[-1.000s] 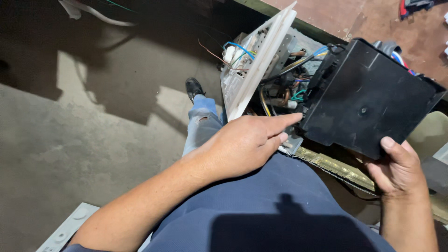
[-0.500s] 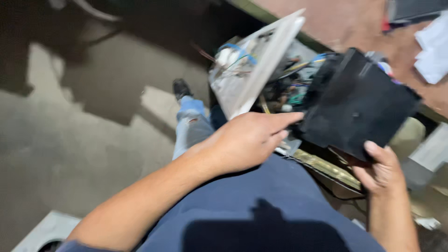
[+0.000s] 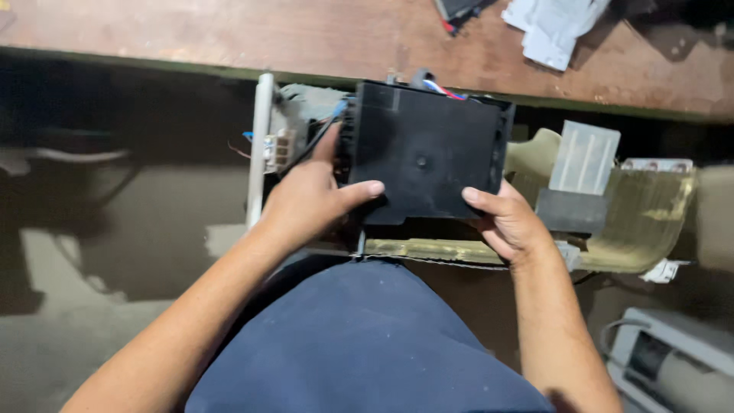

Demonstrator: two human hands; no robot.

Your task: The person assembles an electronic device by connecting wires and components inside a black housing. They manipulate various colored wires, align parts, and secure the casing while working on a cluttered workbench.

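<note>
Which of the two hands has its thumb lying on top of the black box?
Both do, but the left hand reaches its thumb further onto the black box; the right hand only touches the lower edge.

Black box cover (image 3: 425,157), plain matte. White panel (image 3: 260,145) along its left side; white connector (image 3: 277,150) beside it. Blue and red wires (image 3: 442,90) at the cover's top edge. Worktop (image 3: 229,38): reddish-brown wood. Yellowed translucent plastic tray (image 3: 650,222). Garment (image 3: 359,344): navy blue. Floor (image 3: 92,252): grey.

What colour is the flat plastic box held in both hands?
The flat plastic box is matte black, seen best in the head view.
</note>
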